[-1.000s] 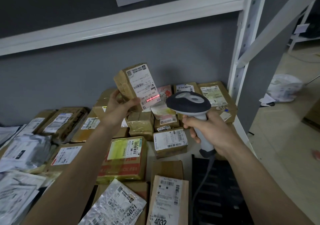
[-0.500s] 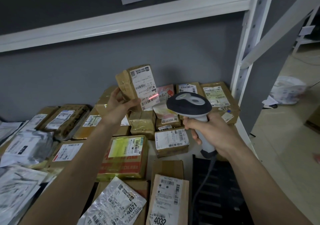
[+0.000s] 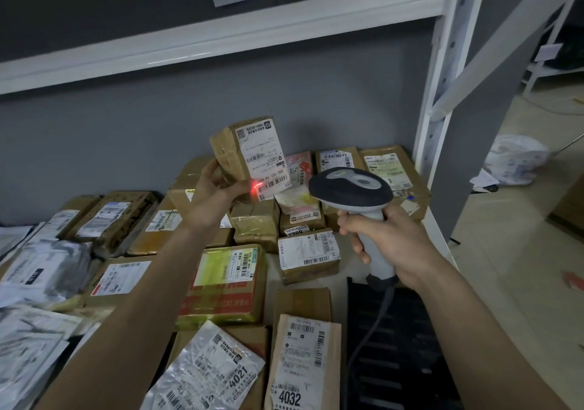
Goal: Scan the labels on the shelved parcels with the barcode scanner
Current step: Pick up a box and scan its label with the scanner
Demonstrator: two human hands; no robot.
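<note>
now one parcel in left hand, one scanner in right hand.

Parcels on white shelf

Grey wall, white metal shelving — pale tiled floor at right, dim light

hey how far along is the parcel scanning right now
Nothing shows which parcels are already scanned. In hand: the left hand holds up a small brown parcel, and the right hand aims the barcode scanner at it; its red light sits at the left edge of the lower barcode. Left: many labelled parcels lie on the shelf, such as the 4032 package.
</note>
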